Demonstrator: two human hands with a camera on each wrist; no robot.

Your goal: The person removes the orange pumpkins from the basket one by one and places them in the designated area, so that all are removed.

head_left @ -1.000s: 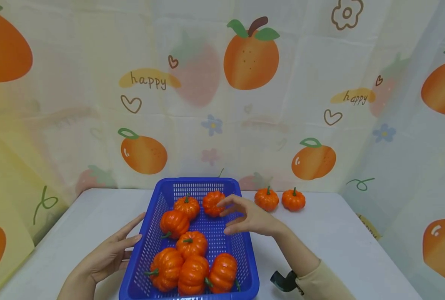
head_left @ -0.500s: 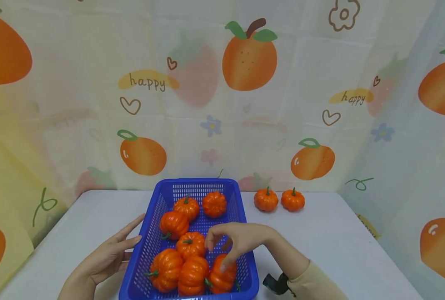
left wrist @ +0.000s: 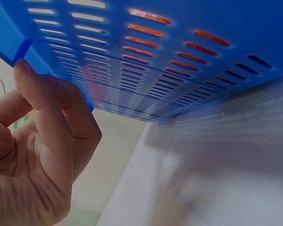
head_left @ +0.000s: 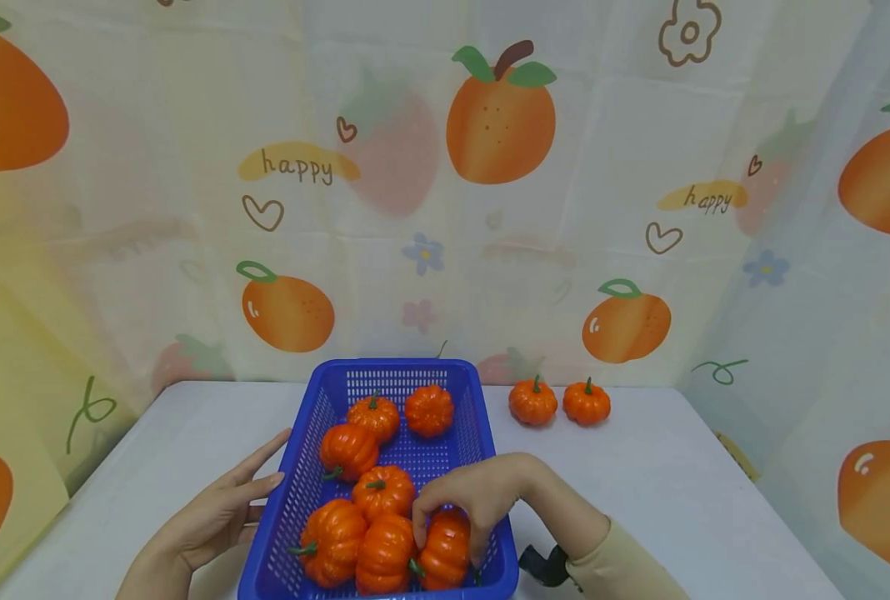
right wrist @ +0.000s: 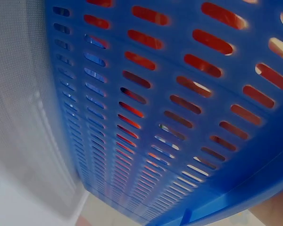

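Note:
A blue plastic basket [head_left: 496,446] with slotted sides holds several small orange pumpkins. My right hand [head_left: 475,492] reaches over its right wall and grips the pumpkin [head_left: 443,557] in the near right corner, thumb and fingers on either side. Beside that one lies another pumpkin [head_left: 385,557]. At the basket's left wall is my left hand [head_left: 208,525], fingers extended and fingertips by the rim. The left wrist view shows a fingertip of the left hand [left wrist: 42,136] touching the rim. In the right wrist view the basket wall [right wrist: 174,101] hides most of the right hand.
Two more pumpkins, one nearer [head_left: 532,402] and one farther right [head_left: 587,403], sit on the white table [head_left: 625,475] behind the basket's right side. A fruit-printed curtain [head_left: 385,275] hangs along the table's back edge.
My right hand has moved from above the far right of the basket down toward its near right corner and taken hold of a pumpkin there. The left hand stays put.

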